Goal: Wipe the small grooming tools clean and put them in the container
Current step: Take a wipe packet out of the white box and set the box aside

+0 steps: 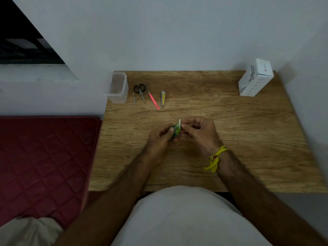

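Note:
Over the middle of the wooden table (pixel 230 121), my left hand (pixel 158 137) grips a small green packet (pixel 176 129). My right hand (pixel 198 130) pinches its white top edge. At the back left stands an empty clear plastic container (pixel 118 87). Beside it lie a thin metal pick (pixel 134 100), small black-handled scissors (pixel 140 90), a pink-handled tool (pixel 153 100) with a thin needle-like tool behind it, and a yellow nail clipper (pixel 163 98).
A white cardboard box (pixel 255 78) stands at the table's back right corner against the wall. A dark red quilted mattress (pixel 44 160) lies left of the table. A yellow thread band is tied round my right wrist.

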`<state>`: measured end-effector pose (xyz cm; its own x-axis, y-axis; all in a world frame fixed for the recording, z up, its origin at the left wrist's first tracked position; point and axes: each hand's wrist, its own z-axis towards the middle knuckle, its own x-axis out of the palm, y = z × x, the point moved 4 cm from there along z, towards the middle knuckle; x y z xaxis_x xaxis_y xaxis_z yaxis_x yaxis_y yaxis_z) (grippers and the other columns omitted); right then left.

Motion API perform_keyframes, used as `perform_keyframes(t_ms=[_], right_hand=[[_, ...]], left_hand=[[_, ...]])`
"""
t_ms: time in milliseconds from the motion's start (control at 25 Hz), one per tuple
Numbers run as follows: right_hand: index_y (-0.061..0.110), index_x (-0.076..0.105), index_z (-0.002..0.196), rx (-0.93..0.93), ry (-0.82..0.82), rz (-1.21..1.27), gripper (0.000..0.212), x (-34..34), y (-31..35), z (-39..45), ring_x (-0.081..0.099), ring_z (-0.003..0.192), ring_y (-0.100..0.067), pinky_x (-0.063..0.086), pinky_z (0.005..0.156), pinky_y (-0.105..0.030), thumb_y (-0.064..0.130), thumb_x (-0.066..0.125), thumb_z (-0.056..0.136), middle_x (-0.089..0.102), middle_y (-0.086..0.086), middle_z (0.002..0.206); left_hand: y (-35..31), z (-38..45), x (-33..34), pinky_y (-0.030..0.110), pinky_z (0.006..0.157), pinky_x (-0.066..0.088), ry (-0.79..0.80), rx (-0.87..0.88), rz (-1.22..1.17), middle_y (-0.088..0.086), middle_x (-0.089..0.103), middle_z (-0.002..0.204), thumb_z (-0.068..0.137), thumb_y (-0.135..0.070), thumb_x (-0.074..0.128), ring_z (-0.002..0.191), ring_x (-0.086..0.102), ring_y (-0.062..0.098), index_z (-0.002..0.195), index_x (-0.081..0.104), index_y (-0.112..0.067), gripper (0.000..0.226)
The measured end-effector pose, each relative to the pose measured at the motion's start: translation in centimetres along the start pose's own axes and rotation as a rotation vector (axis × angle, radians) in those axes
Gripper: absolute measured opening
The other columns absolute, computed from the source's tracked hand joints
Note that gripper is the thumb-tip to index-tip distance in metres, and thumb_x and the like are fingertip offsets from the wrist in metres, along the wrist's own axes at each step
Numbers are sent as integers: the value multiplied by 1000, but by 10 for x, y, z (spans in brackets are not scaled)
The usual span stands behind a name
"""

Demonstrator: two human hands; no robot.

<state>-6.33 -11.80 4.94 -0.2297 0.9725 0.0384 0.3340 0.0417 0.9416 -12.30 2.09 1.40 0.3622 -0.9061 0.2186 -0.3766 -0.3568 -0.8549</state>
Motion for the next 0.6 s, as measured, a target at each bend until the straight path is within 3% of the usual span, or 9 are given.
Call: perform_keyframes(t_ms=[160, 320, 440, 600], right_hand=[[4, 75, 96, -125, 51, -159, 14, -1, 9, 8, 73, 72, -15, 60, 59, -26, -3, 78, 84, 73, -8, 82], [12, 75, 96, -213, 13, -346, 20, -4, 14, 22, 70, 75, -16, 60, 64, -30, 10, 85, 80, 69, -3, 86], [17, 73, 100, -319, -56, -389, 25, -5, 21, 25, 66, 80, -15, 58, 66, -27, 13, 86, 78, 66, -2, 97], [21, 75, 110, -545, -40, -511, 26, -9, 34, 29, 62, 89, -12, 54, 64, -25, 13, 78, 85, 61, 5, 106]], left_hand=[[-15, 1, 10, 18, 74, 57, 182, -87, -65, 14, 74, 112, 107, -26, 42, 107, 70, 25, 110, 71, -4, 37], [-30, 6, 19, 29, 99, 54, 307, -24, -119, 10, 70, 124, 107, -41, 22, 120, 65, 23, 121, 63, -12, 52], [-35, 14, 19, 33, 100, 53, 321, 93, 104, 11, 69, 123, 108, -24, 36, 117, 66, 22, 123, 62, -7, 35], [-31, 25, 9, 28, 84, 59, 250, 166, 297, 12, 69, 119, 103, -6, 50, 105, 70, 20, 125, 59, -9, 25]])
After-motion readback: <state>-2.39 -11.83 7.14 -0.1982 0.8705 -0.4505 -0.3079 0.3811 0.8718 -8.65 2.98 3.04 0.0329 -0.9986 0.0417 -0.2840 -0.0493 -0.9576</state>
